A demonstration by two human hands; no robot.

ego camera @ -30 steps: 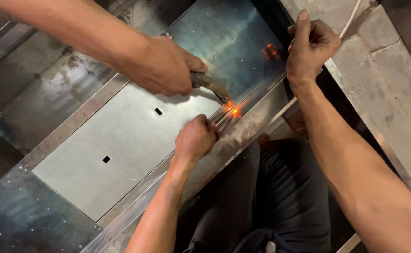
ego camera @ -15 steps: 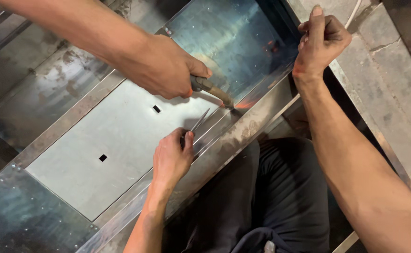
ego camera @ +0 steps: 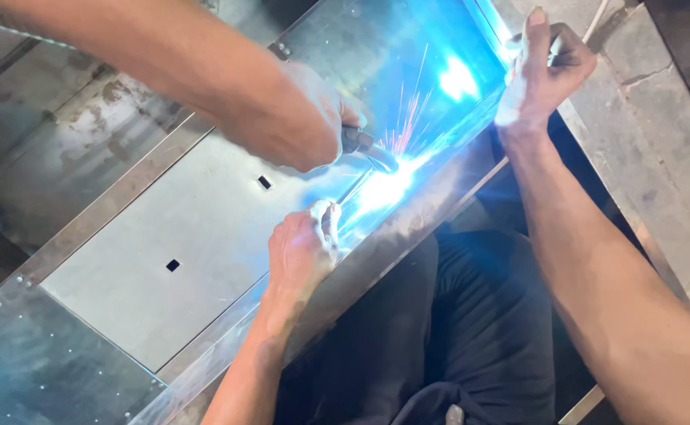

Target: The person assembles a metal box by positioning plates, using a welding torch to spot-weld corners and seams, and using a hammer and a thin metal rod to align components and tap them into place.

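Arc (ego camera: 384, 189) is flaring again under a co-worker's torch (ego camera: 370, 153). Left hand (ego camera: 301, 248) is pinching rod (ego camera: 350, 193), and right hand (ego camera: 545, 67) is clenching sheet (ego camera: 164, 228) edge. Welding is underway, and the next move probably calls for steady feeding.

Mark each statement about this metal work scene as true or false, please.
1. The person's left hand pinches a thin rod beside the bright blue glow. True.
2. The person's right hand holds the torch. False: a co-worker's hand, reaching in from the upper left, holds it. The right hand is closed at the far metal edge.
3. The flat plate has two small dark square holes. True.
4. No sparks are flying. False: sparks rise from the glow.
5. All hands wear thick gloves. False: all three are bare.
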